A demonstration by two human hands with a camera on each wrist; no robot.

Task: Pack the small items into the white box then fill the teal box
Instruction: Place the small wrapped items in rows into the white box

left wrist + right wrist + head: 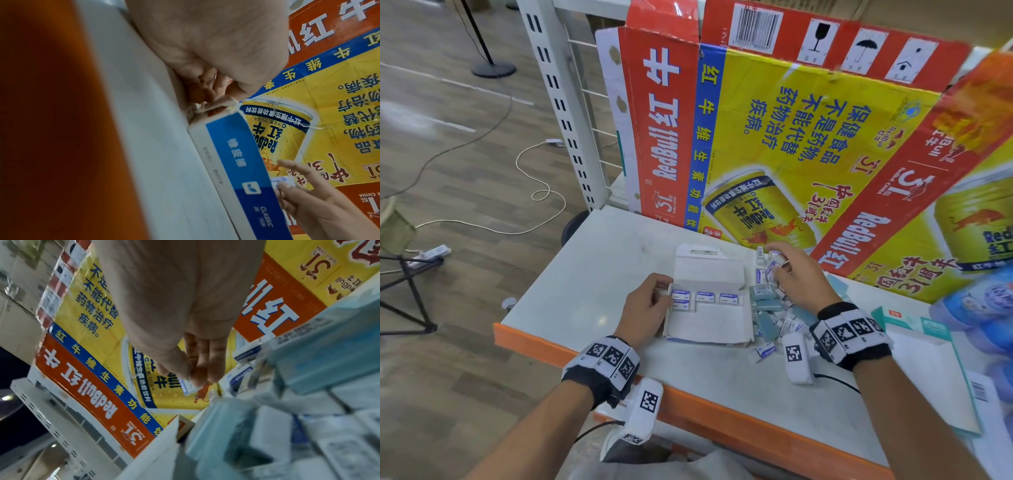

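The white box (pixel 709 322) lies open on the shelf, with a row of small erasers (pixel 705 297) along its far end. My left hand (pixel 666 291) grips the box's left far corner; the left wrist view shows its fingers (pixel 202 91) pinching the corner flap of the white box (pixel 236 154), whose side is blue. My right hand (pixel 777 265) hovers over the eraser pile (pixel 774 308) to the right of the box and pinches one small eraser (pixel 189 386). Small teal boxes (pixel 762 294) lie in that pile, and one teal box (pixel 226 426) is open.
Flattened Red Bull cardboard (pixel 791 137) stands along the back of the white shelf (pixel 592 291), whose front edge is orange (pixel 722 421). A flat teal-and-white carton (pixel 914 325) and blue packs (pixel 979 308) sit at the right. One loose eraser (pixel 763 351) lies near the front.
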